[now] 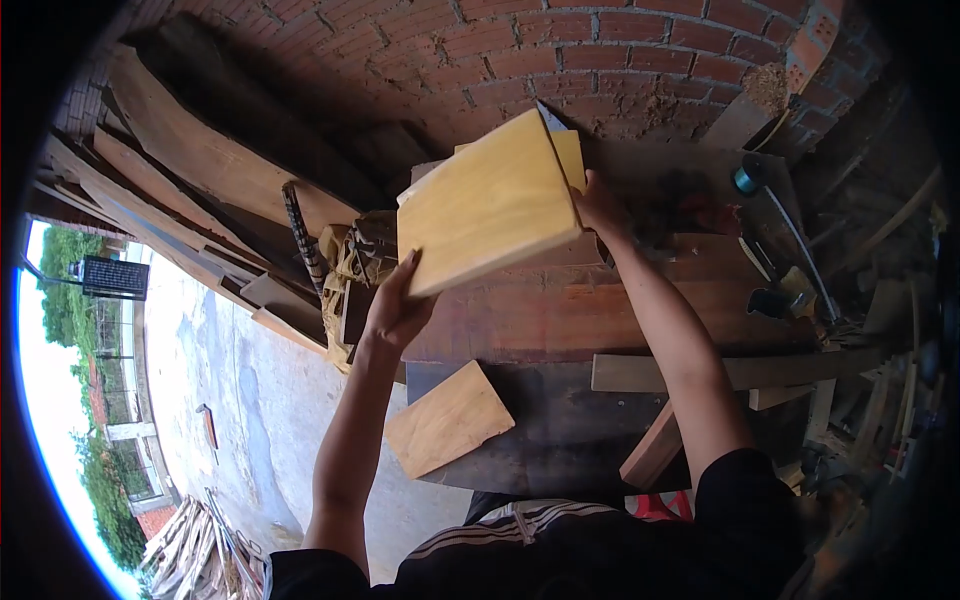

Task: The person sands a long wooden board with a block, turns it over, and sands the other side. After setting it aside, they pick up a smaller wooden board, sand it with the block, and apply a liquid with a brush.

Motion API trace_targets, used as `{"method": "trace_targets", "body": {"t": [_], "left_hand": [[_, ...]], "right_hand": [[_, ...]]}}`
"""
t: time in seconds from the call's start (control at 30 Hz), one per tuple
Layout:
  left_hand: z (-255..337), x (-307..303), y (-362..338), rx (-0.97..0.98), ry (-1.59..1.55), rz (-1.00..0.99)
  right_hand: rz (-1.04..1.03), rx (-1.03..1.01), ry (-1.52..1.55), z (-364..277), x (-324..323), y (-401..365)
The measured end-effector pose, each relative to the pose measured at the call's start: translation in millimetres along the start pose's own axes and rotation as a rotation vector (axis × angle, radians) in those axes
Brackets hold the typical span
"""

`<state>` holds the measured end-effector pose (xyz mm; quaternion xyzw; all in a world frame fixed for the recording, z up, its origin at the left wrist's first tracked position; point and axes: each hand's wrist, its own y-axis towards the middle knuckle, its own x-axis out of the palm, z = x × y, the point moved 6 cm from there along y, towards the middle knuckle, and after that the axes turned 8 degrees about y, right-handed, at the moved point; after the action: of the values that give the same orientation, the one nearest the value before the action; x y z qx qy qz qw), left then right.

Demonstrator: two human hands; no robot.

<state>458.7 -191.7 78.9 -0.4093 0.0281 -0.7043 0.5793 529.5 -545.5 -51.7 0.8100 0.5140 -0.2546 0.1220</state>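
A pale yellow wooden board (487,205) is held up and tilted above the workbench (500,320). My left hand (400,308) grips its lower left corner, the thumb on the face and the other fingers hidden beneath. At the right edge my right hand (600,208) holds the same board, its fingers partly out of sight behind it. Part of another yellow piece (568,158) shows behind the board's right edge. A smaller light wooden board (450,420) lies on the near left part of the bench, below my hands.
Long wooden planks (200,145) lean at the left by a brick wall (640,60). A grey beam (740,371) and a reddish wood block (655,447) lie at the bench's near right. A teal roll (745,180) sits at the back right. Sticks (200,550) are piled on the floor.
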Motion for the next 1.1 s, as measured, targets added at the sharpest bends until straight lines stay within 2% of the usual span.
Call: {"method": "trace_targets", "body": {"t": [0.03,0.13,0.17,0.2,0.27,0.3,0.33,0.4,0.47,0.53,0.6,0.63,0.7,0.8,0.83,0.87,0.93,0.97,1.03,1.1], "left_hand": [[-11.8,-13.0,-28.2,0.0,0.0,0.011],[-56.4,-80.0,-117.0,-0.023,0.027,0.068],[-68.6,-93.5,-153.8,-0.021,0.058,0.174],[-88.4,-124.8,-181.7,-0.048,0.135,0.26],[-121.3,-158.8,-235.2,-0.083,0.113,0.365],[-138.6,-177.6,-257.2,-0.071,0.059,0.397],[-151.9,-188.0,-274.1,-0.072,0.013,0.443],[-175.4,-206.2,-295.6,-0.052,-0.082,0.443],[-180.7,-215.7,-296.7,-0.065,-0.046,0.508],[-194.5,-233.0,-297.1,-0.097,-0.029,0.57],[-188.5,-243.2,-275.9,-0.077,0.372,0.485],[-184.0,-237.7,-274.6,-0.066,0.507,0.512],[-179.9,-249.5,-278.6,-0.219,1.025,0.914],[-186.0,-253.1,-278.1,-0.017,1.121,0.971],[-175.2,-232.9,-282.0,0.068,1.13,0.983],[-172.0,-233.2,-280.8,0.058,1.118,0.972],[-150.8,-227.8,-281.3,0.288,1.425,1.085],[-146.3,-240.3,-274.6,0.287,1.408,1.072],[-162.1,-270.8,-251.7,0.116,0.826,0.604],[-156.5,-273.9,-253.0,0.078,0.744,0.532]], "right_hand": [[-0.138,0.134,0.131,-1.5,8.7,2.6],[-0.096,0.174,0.105,-1.8,12.5,14.1],[-0.212,0.254,0.18,-2.0,13.5,14.9],[-0.222,0.247,0.187,-11.1,5.2,14.0],[-0.391,0.478,0.638,-19.5,2.3,-0.8],[-0.444,0.513,0.808,-21.7,5.4,3.7],[-0.448,0.495,0.926,-20.8,8.2,11.3],[-0.39,0.623,1.081,-13.2,1.8,22.0],[-0.224,0.688,1.128,-7.5,-11.5,29.2],[-0.189,0.68,1.117,0.8,-25.3,24.5],[-0.026,0.605,1.155,10.7,-45.3,24.1],[-0.027,0.602,1.133,13.9,-54.8,17.1],[0.023,0.586,1.241,13.2,-86.4,-21.7],[0.03,0.636,1.349,5.9,-124.3,-95.6],[0.035,0.65,1.325,-0.4,-132.8,-127.3],[0.066,0.621,1.355,-12.6,-144.1,-158.0],[0.086,0.552,1.404,-21.5,-165.4,-211.1],[0.071,0.52,1.422,-21.9,-174.3,-236.0],[0.053,0.497,1.414,-31.4,-188.8,-290.1],[0.096,0.488,1.411,-48.4,-196.8,-342.7]]}}
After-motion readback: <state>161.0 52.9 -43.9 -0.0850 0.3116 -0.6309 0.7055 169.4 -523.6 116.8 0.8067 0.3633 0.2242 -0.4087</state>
